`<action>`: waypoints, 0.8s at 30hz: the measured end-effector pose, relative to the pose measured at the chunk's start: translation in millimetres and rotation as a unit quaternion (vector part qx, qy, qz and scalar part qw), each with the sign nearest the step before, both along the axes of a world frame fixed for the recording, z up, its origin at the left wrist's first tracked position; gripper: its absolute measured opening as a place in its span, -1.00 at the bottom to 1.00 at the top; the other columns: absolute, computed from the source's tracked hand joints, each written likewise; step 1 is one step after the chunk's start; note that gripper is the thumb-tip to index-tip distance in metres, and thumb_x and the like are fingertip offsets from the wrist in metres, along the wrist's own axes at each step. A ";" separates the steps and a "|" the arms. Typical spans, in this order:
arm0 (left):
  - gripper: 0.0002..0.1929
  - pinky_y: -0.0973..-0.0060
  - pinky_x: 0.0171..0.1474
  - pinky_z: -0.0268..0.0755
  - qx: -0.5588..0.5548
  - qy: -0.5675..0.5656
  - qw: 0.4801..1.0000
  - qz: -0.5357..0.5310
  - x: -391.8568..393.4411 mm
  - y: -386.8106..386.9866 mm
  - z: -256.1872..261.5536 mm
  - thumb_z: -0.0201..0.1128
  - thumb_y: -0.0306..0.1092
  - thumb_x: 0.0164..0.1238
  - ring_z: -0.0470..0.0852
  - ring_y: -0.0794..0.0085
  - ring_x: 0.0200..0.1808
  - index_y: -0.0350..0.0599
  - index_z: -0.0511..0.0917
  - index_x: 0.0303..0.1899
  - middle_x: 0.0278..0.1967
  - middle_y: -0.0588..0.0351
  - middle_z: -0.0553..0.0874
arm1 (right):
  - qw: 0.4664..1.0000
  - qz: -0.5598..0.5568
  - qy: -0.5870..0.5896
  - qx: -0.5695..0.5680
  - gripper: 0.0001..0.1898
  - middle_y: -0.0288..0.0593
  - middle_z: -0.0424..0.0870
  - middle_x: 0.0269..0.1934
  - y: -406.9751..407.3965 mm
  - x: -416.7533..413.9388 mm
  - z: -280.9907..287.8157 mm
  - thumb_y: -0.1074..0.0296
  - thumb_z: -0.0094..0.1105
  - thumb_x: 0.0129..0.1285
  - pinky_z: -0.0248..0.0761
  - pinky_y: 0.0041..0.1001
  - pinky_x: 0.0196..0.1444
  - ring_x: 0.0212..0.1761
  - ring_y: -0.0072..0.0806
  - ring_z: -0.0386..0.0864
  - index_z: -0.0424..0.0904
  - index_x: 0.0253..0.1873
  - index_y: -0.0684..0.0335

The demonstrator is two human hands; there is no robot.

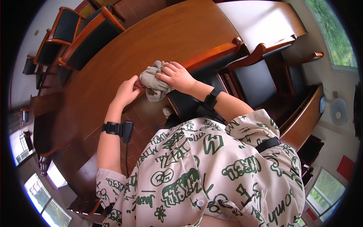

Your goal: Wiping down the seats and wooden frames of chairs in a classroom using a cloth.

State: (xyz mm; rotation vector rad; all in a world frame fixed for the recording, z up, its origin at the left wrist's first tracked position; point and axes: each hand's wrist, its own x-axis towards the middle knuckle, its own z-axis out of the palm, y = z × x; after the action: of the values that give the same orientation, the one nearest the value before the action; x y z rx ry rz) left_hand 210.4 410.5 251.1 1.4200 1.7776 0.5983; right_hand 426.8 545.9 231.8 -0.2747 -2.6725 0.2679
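A crumpled grey cloth (156, 81) is bunched between my two hands, over the near edge of a long brown wooden table (158, 37). My right hand (178, 78) lies on the cloth from the right, with its fingers spread over the upper folds. From the left, my left hand (129, 89) meets the cloth; its fingertips are partly hidden behind the folds, and the thumb is bent inward. Part of the cloth hangs below the table's edge.
Wooden chairs with black padding stand close on my right, the nearest chair back (212, 56) against the table. More chairs (90, 39) line the far side. A cable (126, 159) hangs from my left wrist device. A fan (339, 111) is by the right wall.
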 end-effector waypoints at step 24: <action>-0.80 0.42 -0.22 0.49 0.049 0.058 0.987 0.142 18.9 -63.5 -29.2 0.11 -0.35 0.33 0.67 0.28 -0.24 -0.17 0.41 -0.08 -0.25 0.02 0.68 | 0.999 0.017 -0.016 0.044 -0.67 -0.23 0.53 -0.09 52.7 48.3 0.6 0.40 0.12 -0.03 0.33 -0.27 0.13 0.08 -0.24 0.44 0.49 -0.08 0.09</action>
State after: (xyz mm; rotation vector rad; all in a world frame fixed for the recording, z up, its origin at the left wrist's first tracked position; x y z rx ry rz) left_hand 229.3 347.0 221.9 1.2974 2.0881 0.7747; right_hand 475.1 598.6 232.4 -0.2092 -2.7139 0.1570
